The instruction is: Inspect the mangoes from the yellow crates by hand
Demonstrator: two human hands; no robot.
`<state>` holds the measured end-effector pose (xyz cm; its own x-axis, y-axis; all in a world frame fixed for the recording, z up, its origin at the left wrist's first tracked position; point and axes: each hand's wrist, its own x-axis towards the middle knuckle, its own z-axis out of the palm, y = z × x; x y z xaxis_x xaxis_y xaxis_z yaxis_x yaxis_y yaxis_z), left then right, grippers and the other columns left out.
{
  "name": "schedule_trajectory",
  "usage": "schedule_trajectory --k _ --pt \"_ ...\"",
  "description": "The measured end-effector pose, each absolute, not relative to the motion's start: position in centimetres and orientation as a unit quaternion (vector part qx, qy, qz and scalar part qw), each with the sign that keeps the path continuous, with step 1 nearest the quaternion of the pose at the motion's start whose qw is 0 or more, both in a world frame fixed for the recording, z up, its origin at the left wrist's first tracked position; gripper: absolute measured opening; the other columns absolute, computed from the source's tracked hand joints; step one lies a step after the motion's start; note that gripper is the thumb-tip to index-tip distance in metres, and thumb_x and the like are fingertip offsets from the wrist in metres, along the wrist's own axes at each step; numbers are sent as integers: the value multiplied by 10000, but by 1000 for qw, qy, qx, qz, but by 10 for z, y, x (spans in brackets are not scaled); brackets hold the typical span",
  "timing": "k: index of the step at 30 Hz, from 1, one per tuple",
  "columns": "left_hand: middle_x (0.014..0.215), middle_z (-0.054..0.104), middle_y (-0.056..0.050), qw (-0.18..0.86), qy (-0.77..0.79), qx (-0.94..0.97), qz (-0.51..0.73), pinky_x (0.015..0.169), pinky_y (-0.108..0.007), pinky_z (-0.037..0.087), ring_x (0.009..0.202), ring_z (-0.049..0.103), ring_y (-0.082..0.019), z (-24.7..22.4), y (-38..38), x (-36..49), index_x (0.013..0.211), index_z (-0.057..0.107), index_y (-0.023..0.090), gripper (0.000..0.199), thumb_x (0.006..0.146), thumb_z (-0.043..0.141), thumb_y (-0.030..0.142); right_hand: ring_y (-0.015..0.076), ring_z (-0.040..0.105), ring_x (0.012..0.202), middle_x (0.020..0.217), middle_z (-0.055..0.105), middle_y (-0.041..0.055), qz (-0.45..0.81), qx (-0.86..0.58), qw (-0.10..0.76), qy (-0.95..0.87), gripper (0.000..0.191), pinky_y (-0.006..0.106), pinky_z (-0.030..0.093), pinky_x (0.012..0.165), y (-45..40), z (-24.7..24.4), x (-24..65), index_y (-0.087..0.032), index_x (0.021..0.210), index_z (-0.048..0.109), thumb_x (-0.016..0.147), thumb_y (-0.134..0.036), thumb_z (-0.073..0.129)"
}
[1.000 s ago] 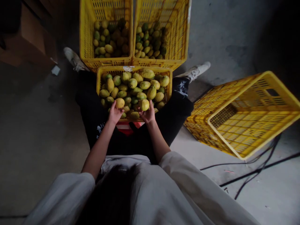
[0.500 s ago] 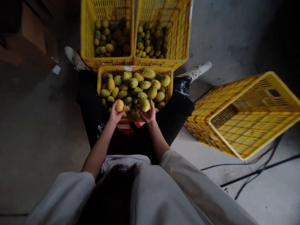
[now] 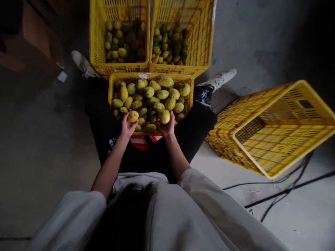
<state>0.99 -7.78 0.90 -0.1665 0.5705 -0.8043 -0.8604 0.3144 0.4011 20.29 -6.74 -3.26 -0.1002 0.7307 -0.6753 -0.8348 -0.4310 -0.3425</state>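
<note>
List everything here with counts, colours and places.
Near crate: one, yellow, centre
Far crates: two, yellow, top
Right crate: one, yellow, far right
Held lemons: two, yellow and greenish, above near crate
Loose lemons: many, yellow to green, in near and far crates
Cardboard boxes: count unclear, brown, upper left
Scrap: one, whitish, beside boxes
Cables: several, black, lower right
Object: one, red, below near crate
Floor: one, grey, throughout
Shoes: two, whitish, flanking crates
Trousers: one pair, black, centre
Shirt: one, grey, bottom
Left hand: one, holding lemon
Right hand: one, holding lemon
</note>
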Motion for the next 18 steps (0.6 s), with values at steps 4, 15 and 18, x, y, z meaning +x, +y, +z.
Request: schedule_trajectory --k 4,15,18 --pt "1161 796 -107 642 500 -166 558 715 -220 560 1037 753 -198 13 -77 11 1146 755 211 216 1063 610 349 161 678 697 898 782 13 735 -409 536 76 293 235 507 524 -69 -34 205 -264 1099 704 971 -524 665" --pt "929 766 -53 639 522 -200 528 889 -325 650 1021 782 -228 18 -78 11 1058 713 203 159 958 590 209 164 685 725 879 792 15 761 -406 502 62 270 237 529 563 -69 -26 200 -246 1064 697 1054 -503 618" --pt "965 782 -95 668 527 -170 497 936 -350 652 1146 782 -268 16 -79 15 1001 717 175 113 978 610 206 157 689 698 822 778 36 770 -412 479 93 378 225 510 523 -69 -28 199 -227 968 674 1069 -579 578"
